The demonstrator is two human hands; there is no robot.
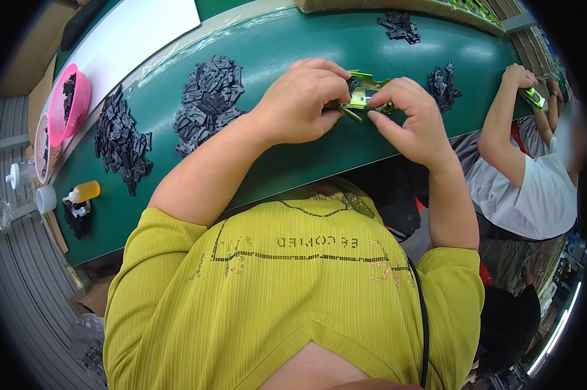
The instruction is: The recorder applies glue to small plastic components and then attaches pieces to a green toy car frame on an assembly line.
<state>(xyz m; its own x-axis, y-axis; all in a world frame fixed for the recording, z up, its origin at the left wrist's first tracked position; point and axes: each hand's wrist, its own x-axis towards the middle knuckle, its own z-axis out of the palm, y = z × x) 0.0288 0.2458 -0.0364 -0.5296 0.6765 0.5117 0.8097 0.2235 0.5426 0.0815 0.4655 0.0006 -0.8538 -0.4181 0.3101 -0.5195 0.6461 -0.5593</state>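
Above the table's near edge, a shiny yellow-green metal part [360, 97] with folded sides is held between my two hands. My left hand [306, 97] is closed around its left end, fingers curled over it. A bit of something dark shows by those fingertips, too small to name. Thumb and forefinger of my right hand [416, 120] pinch the part's right end. To the left of my left hand lies a big heap of dark grey plastic pieces [209, 97]. A smaller pile of similar pieces [443, 88] sits just past my right hand.
More dark pieces [121, 140] are heaped on the green table [293, 49] farther left, near a pink basket [79, 107] and a bottle of yellow liquid [85, 191]. A tray [397, 8] edges the far side. At right, a co-worker's hand [520, 77] holds a similar green part.
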